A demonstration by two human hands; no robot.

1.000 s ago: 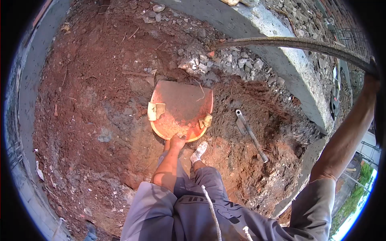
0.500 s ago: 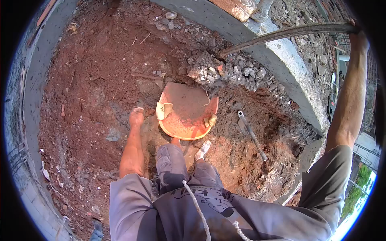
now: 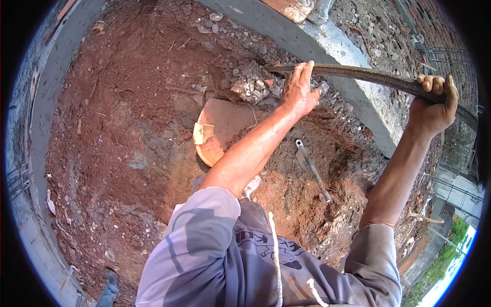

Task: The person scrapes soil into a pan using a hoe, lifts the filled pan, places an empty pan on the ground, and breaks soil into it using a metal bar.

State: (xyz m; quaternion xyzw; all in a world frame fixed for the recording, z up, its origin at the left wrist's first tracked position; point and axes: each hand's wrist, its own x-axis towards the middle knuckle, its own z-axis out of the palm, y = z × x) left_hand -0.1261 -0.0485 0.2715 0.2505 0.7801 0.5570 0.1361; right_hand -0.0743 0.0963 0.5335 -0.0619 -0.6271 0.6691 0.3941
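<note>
A long wooden handle [image 3: 363, 74] slants from the rubble out to the right; a tool head at its far end cannot be made out. My right hand [image 3: 433, 106] has its fingers wrapped round the handle near its outer end. Over the lower part lies my left hand [image 3: 300, 91], fingers stretched out and thumb apart, at or touching the wood. Below my left forearm is an orange tub [image 3: 208, 153] with earth in it, partly covered by the arm.
A grey concrete beam [image 3: 353, 82] runs diagonally at the upper right, beside broken stones [image 3: 250, 89]. A metal bar [image 3: 313, 171] with a holed end lies on the dug soil. Another concrete edge [image 3: 48, 97] bounds the left.
My left hand has gone from low beside the tub up to the handle. My right hand has come lower and inward, and the handle's outer end has dropped.
</note>
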